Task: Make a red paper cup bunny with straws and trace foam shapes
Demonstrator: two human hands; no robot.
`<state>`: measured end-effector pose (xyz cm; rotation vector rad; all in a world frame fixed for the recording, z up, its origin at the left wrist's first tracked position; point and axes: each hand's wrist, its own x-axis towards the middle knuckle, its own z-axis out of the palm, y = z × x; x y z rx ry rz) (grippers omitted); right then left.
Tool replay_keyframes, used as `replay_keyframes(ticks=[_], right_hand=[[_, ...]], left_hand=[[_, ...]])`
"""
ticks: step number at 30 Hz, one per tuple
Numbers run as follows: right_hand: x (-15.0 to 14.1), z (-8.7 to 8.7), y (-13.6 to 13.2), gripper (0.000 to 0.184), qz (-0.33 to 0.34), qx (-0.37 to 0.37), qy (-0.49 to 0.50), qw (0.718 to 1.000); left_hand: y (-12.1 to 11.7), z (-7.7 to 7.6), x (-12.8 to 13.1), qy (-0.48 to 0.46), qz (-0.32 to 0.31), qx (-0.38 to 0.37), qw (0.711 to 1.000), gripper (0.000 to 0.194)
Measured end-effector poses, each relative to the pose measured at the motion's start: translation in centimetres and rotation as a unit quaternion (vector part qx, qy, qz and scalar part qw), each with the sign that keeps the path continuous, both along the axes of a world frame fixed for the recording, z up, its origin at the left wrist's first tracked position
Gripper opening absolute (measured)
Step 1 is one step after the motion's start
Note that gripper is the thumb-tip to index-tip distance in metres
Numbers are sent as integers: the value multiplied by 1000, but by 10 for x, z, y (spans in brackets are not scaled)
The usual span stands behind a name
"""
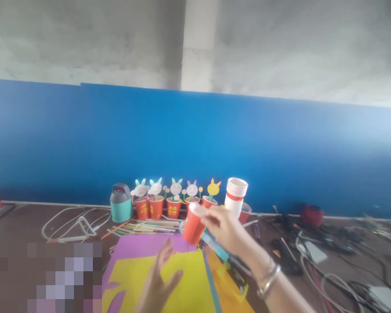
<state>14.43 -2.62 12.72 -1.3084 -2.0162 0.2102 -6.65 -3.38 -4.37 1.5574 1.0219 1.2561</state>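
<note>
- I hold a red cup [193,227] just below the middle of the frame. It is tipped, with its white rim up. It is blurry, so I can't read any writing on it or see what is inside.
- The fingers of my right hand [220,224] pinch it near the rim. A shiny bracelet [270,280] is on that wrist.
- The fingers of my left hand [159,276], at the bottom middle, are spread and hold nothing. They are over yellow paper [192,282], which lies on purple paper [137,245].
- Five red paper cups [173,210] stand in a row in the middle of the frame, behind my hands. The third has a yellow sign that looks like double happiness. The first two have yellow marks too small to read.
- A paper bunny head stands up in each one: four whitish, and a yellow one at the right end.
- Right of the row is a tall stack of white cups [236,201] with a red band.
- Left of the row is a teal tub [121,211] with a gray top. I can't see inside.
- Thin sticks [158,227] lie on the brown worktop [22,226] in front of the row.
</note>
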Motion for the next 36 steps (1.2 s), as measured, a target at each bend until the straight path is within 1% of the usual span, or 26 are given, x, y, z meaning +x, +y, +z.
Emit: replay_keyframes(ticks=[2,3,4,6,8,10,13,14,16,17,18,19,20,22,23,25,28,32,36], right_hand=[[-18,-30,-4,21,30,-74,37,996],[-24,-42,-4,19,47,-105,48,992],[-28,-51,-5,18,51,-123,62,989],[-34,-61,-6,15,63,-137,79,985],[-37,-65,-7,12,67,-135,89,985],[-38,-64,-9,11,71,-138,99,983],[-32,-60,-7,10,81,-131,132,979],[-25,-58,-5,14,74,-120,146,979],[-5,-54,-1,21,16,-101,151,983],[8,-52,1,22,-30,-103,132,985],[21,-52,2,23,-87,-123,86,985],[35,-52,2,25,-137,-159,8,978],[47,-53,1,27,-177,-212,-91,957],[66,-59,-2,21,-211,-258,-149,931],[71,-63,-4,21,-221,-274,-170,921],[74,-72,-5,28,-231,-283,-194,910],[68,-85,-2,37,-223,-272,-227,908],[62,-95,5,35,-224,-263,-246,905],[64,-95,8,33,-241,-266,-241,902]], left_hand=[[-1,7,1,-74,-43,-13,996,67],[-1,9,2,-93,-60,-26,993,66],[-1,11,2,-100,-71,-41,992,65],[-2,12,2,-85,-71,-66,992,62],[-1,11,2,-67,-50,-77,994,62],[0,9,1,-67,-33,-79,994,62],[3,5,1,-78,-36,-74,994,59],[4,4,2,-91,-42,-71,992,58],[6,3,3,-140,-51,-76,986,58],[6,3,4,-171,-55,-85,980,59],[6,4,4,-200,-58,-99,973,61],[5,5,3,-222,-61,-119,966,62],[4,7,2,-239,-65,-145,958,61],[1,9,-1,-262,-79,-203,940,57],[-1,10,-3,-272,-87,-231,930,54],[-2,10,-7,-291,-98,-276,911,51],[-2,10,-9,-318,-85,-312,891,52],[-1,13,-8,-337,-71,-328,880,56],[-1,18,-9,-339,-91,-326,878,58]])
